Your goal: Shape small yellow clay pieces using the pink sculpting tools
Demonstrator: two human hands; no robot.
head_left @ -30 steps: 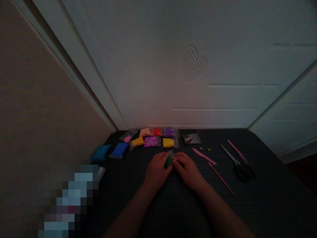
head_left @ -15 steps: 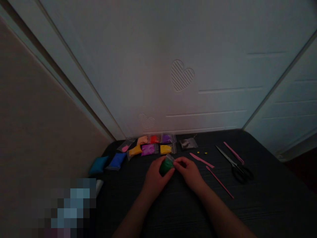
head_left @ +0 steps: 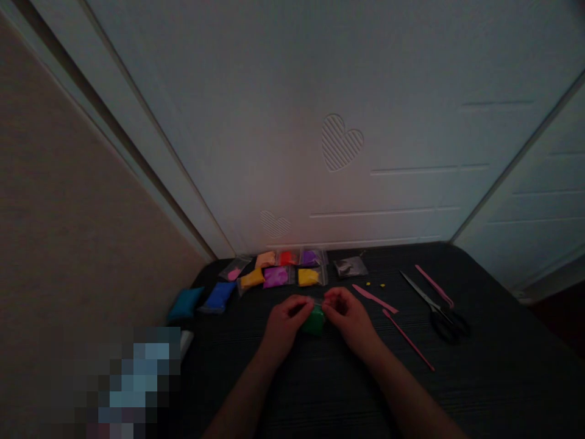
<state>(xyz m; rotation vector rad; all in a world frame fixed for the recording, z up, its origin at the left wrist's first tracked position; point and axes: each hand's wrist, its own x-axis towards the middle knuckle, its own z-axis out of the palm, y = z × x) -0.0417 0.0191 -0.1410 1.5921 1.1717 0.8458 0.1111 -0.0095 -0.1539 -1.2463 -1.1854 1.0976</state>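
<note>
A small clear zip bag of green clay-like material (head_left: 313,322) hangs between my hands over the dark table. My left hand (head_left: 287,320) pinches the bag's top edge on the left. On the right, my right hand (head_left: 346,311) pinches the same edge between thumb and fingers. The green filling sits below my fingertips. Whether the bag's seal is open cannot be made out. Just right of my right hand lie a pink plastic knife (head_left: 375,299) and a thin pink stick tool (head_left: 408,339).
Small bags, among them yellow (head_left: 309,277), magenta (head_left: 276,277), blue (head_left: 219,297) and teal (head_left: 185,303), line the table's back left. A grey bag (head_left: 351,266) lies behind my right hand. Scissors (head_left: 436,311) and another pink tool (head_left: 434,285) lie at right, near two tiny yellow bits (head_left: 368,283).
My left hand has gone from cupping the green bag to pinching its top edge. The bag now hangs lower, its filling below my fingers. The view has shifted slightly.
</note>
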